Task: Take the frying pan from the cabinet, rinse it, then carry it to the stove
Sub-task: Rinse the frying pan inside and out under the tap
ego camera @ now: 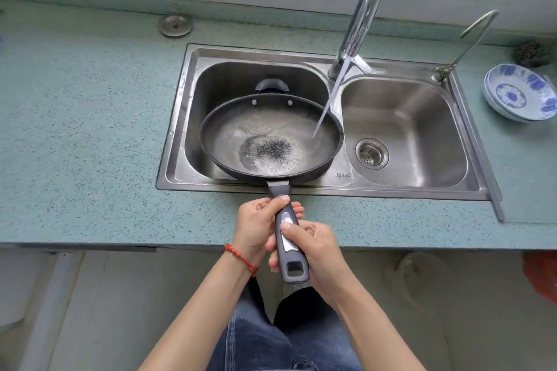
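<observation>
A dark frying pan (271,135) hangs over the left basin of a steel double sink (401,187), its long grey handle pointing toward me. Both hands grip that handle: my left hand (259,226), with a red cord on the wrist, holds the part nearer the pan, and my right hand (316,250) holds the end. Water runs from the tall chrome faucet (364,9) in a thin stream onto the pan's right side. Water pools in the pan's bottom, with foam around a dark speckled patch.
The right basin has a strainer drain (371,153). Stacked blue-and-white bowls (520,93) sit on the green speckled counter at right, behind them a steel scrubber (532,54). A thin second tap (464,45) stands at the sink's back right. A round metal cap (175,25) lies back left.
</observation>
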Demonstrator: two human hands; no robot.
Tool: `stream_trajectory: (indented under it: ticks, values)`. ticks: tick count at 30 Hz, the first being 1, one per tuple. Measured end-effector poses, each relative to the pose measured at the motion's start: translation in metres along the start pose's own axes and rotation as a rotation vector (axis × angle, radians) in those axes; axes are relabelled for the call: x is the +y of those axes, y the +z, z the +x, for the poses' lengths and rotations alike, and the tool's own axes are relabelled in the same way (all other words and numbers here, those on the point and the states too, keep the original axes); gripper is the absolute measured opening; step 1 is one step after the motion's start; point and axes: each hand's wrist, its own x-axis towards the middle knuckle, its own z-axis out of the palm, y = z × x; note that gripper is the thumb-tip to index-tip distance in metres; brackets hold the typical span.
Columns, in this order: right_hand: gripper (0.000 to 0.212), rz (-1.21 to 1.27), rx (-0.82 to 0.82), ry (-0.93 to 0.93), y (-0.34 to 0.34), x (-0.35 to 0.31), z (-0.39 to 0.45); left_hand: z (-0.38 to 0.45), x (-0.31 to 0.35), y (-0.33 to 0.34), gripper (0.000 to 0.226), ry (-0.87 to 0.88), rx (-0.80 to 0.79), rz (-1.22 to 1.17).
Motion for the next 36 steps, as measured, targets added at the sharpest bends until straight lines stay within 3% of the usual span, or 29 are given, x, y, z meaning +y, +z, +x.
stream_trajectory:
  ticks: [10,24,28,32,36]
  values:
    - [0.039,0.013,0.058,0.072,0.008,-0.007,0.038,0.034,0.011,-0.022,0.019,-0.034,-0.008,0.045]
    - [0.022,-0.22,0.138,0.134,0.004,-0.006,0.06,0.052,0.019,-0.037,0.027,-0.105,-0.096,0.205]
    - [0.042,-0.401,0.133,0.048,-0.007,-0.007,0.061,0.041,0.026,-0.035,0.019,-0.097,-0.153,0.316]
    - [0.035,-0.624,0.157,-0.057,-0.026,-0.004,0.063,0.028,0.03,-0.032,0.016,-0.083,-0.171,0.369]
    - [0.009,-0.64,0.225,-0.096,-0.067,-0.011,0.078,0.019,0.026,-0.031,0.009,-0.072,-0.044,0.372]
